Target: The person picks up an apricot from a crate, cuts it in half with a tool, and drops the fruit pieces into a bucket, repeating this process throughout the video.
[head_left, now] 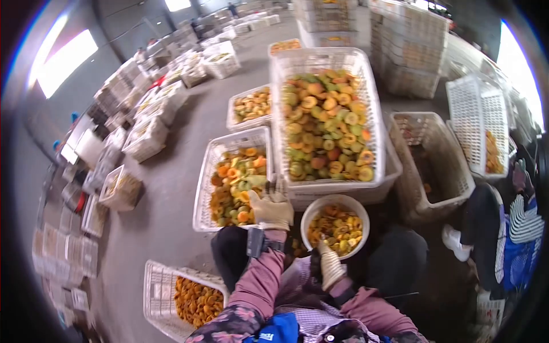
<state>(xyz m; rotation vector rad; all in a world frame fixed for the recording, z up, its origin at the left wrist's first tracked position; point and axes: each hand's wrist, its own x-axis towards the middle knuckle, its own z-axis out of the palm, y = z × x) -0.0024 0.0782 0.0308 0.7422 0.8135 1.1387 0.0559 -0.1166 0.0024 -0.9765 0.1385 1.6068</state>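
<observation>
My left hand (271, 210), in a pale glove, is over the right side of a white crate (201, 191) of cut orange and green fruit. Its fingers are partly spread, and whether anything lies under them is hidden. My right hand (330, 266), also gloved, is closed at the near rim of a round white bucket (365, 226) holding fruit pieces. Something small and dark shows beside its fingers, too unclear to name. A large white crate (276, 114) heaped with halved fruit (329, 123) stands just beyond the bucket.
At the lower left is a crate (153, 291) of orange pieces. A deep, soiled crate (412, 188) stands right of the large one. Another person (517, 228) sits at the far right. Stacked crates (409, 51) rise behind, and rows of crates (146, 137) line the left.
</observation>
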